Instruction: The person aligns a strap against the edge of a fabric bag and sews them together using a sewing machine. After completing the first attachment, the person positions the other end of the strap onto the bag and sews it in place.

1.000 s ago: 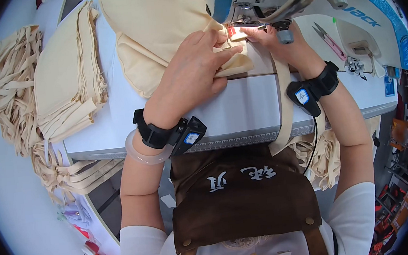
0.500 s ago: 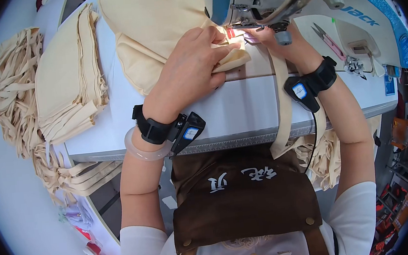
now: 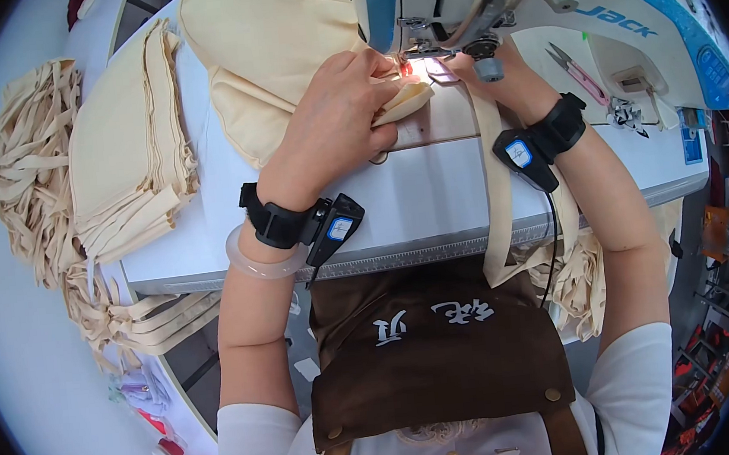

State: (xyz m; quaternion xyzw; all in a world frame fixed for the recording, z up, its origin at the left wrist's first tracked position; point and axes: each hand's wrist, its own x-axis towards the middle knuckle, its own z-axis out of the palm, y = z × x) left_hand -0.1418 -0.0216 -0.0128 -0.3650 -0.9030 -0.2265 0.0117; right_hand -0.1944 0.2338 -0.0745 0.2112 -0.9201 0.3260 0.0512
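Under the head of the sewing machine (image 3: 424, 18) lies cream cloth (image 3: 270, 36), gathered and folded near the lit needle area. My left hand (image 3: 329, 122) is closed on a folded edge of this cloth, just left of the needle. My right hand (image 3: 508, 81) is to the right of the needle, its fingers partly hidden by the machine. They appear to pinch a cream fabric strap (image 3: 495, 190), which hangs from beneath them over the table's front edge. Something small and red shows by the needle; I cannot make out what it is.
Cream cloth pieces (image 3: 119, 149) are stacked at the left, beside a heap of straps (image 3: 34, 161). Pink-handled thread snips (image 3: 581, 77) lie on the machine bed at right. More straps (image 3: 582, 282) hang below the table's right front, and a ruler tape (image 3: 384, 258) runs along the edge.
The view has shifted slightly, so the machine appears further left. Less of the folded cloth edge sticks out past my left fingers. Both hands stay beside the needle.
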